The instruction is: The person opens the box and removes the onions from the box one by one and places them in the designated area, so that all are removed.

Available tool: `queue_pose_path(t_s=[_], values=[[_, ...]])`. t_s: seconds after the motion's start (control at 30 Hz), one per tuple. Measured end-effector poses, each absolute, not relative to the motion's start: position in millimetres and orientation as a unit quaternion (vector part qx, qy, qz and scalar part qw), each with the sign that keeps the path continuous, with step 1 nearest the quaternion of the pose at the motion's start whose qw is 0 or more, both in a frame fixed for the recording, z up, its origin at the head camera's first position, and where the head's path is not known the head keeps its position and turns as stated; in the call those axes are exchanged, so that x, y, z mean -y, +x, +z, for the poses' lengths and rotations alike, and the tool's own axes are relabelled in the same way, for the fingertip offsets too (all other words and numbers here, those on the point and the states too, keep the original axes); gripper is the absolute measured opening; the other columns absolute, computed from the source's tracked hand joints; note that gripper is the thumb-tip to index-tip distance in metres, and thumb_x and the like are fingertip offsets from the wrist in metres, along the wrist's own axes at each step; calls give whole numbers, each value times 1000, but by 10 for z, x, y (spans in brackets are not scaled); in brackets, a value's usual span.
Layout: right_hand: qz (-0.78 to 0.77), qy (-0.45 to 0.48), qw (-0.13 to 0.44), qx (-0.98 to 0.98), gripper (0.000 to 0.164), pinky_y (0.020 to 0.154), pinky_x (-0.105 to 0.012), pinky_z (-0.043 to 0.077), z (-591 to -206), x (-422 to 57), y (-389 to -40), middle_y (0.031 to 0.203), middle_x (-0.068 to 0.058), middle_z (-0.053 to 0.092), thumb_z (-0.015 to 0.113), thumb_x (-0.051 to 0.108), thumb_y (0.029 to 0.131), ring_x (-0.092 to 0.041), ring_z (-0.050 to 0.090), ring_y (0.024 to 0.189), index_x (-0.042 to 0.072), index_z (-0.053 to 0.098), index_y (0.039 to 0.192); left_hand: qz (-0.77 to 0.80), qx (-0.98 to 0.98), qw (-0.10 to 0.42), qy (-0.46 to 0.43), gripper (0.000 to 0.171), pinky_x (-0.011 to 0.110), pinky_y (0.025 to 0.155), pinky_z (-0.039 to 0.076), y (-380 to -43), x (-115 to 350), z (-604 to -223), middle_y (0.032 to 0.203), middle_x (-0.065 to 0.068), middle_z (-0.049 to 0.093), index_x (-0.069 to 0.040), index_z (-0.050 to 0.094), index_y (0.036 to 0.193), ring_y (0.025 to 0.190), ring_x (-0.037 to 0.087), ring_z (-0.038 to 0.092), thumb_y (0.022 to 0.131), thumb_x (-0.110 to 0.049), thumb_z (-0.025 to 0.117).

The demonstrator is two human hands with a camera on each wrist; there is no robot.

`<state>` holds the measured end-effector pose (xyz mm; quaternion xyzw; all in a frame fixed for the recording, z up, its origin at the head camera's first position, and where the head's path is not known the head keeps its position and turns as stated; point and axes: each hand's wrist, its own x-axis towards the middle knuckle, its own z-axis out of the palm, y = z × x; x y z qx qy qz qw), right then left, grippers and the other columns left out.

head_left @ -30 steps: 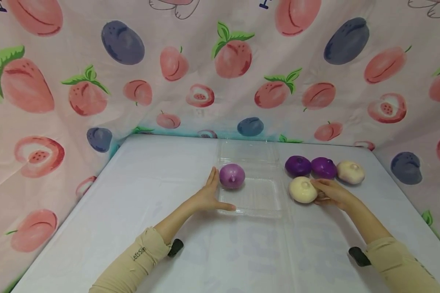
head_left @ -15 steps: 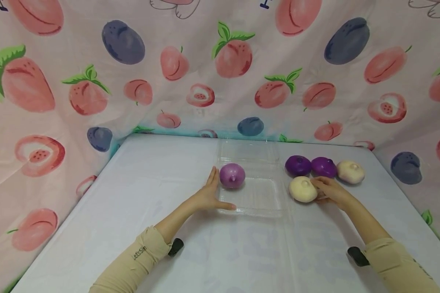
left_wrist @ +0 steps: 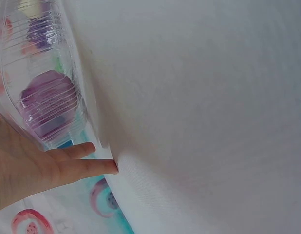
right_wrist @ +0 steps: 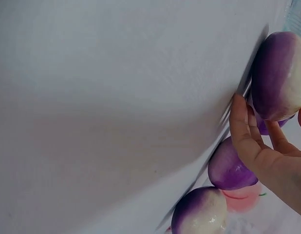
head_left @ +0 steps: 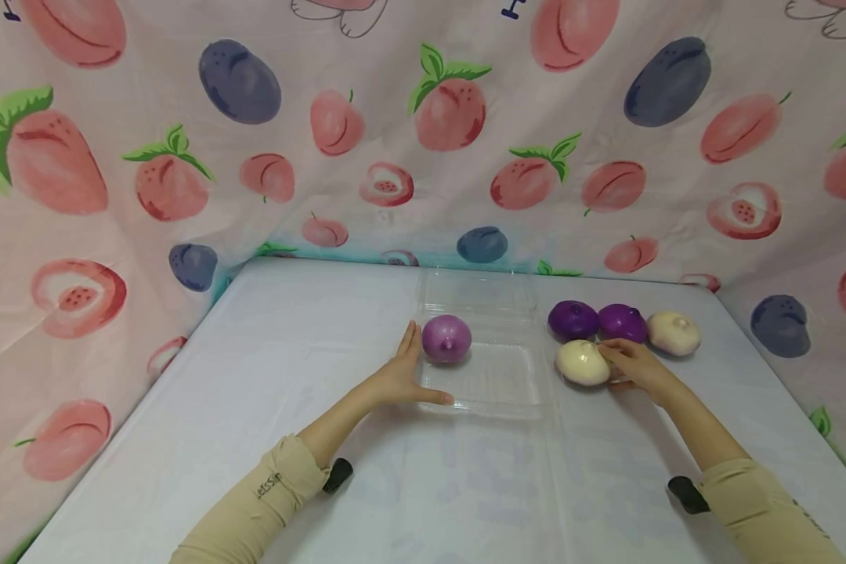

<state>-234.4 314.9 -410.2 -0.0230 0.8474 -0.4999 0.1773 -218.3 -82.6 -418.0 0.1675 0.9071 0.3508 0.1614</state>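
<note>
A clear plastic box [head_left: 497, 368] lies with its lid [head_left: 475, 291] folded back. Inside its left part sits a light purple turnip [head_left: 446, 339]. My left hand [head_left: 398, 381] rests against the box's left side, fingers straight and thumb along the front rim. In the left wrist view the turnip [left_wrist: 50, 102] shows through the ribbed wall. Right of the box, my right hand [head_left: 641, 370] holds a white-and-purple turnip [head_left: 582, 363] by its right side. The right wrist view shows fingertips and thumb at the near end of this turnip [right_wrist: 276, 75]; their full contact is partly hidden.
Behind the right hand stand a dark purple turnip [head_left: 573, 321], another purple one [head_left: 622, 323] and a whitish one [head_left: 674, 333] in a row. The white-covered table [head_left: 310, 313] ends at a fruit-print cloth [head_left: 395, 117] at the back and sides.
The turnip at my right hand has tipped slightly backward, so its knob has shifted and more purple shows low down. The left hand and the box have not moved.
</note>
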Motion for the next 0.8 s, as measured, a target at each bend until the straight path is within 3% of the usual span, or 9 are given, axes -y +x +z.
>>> queue_pose_path(t_s=[0.17, 0.4, 0.6, 0.8], values=[[-494, -23, 170, -853, 56, 79, -37, 57, -4101, -3137, -2341, 118, -25, 49, 34, 28, 103, -4, 57, 80, -19, 27, 132, 355, -906, 164, 166, 131, 50, 115, 19, -2188, 818, -4170, 156, 8, -22, -3, -10, 150, 146, 32, -1, 67, -50, 81], [-460, -19, 139, -877, 56, 67, -27, 55, -4084, -3100, -2326, 103, -13, 56, 38, 30, 102, -3, 52, 76, -16, 32, 132, 352, -907, 161, 166, 131, 50, 115, 19, -2185, 814, -4175, 157, 11, -21, -2, -9, 150, 146, 32, -2, 67, -49, 81], [-433, -43, 89, -896, 53, 65, -26, 54, -4093, -3092, -2331, 115, -32, 49, 39, 28, 102, -1, 51, 78, -16, 36, 131, 353, -907, 160, 165, 131, 50, 116, 18, -2177, 812, -4165, 157, 9, -22, -2, -10, 149, 146, 32, -2, 68, -48, 81], [-412, -74, 19, -908, 45, 71, -14, 47, -4093, -3057, -2339, 122, -36, 51, 42, 23, 101, 13, 44, 84, -14, 44, 126, 362, -904, 161, 163, 131, 51, 115, 18, -2171, 818, -4157, 157, 10, -22, -3, -10, 150, 146, 33, -1, 67, -48, 81]])
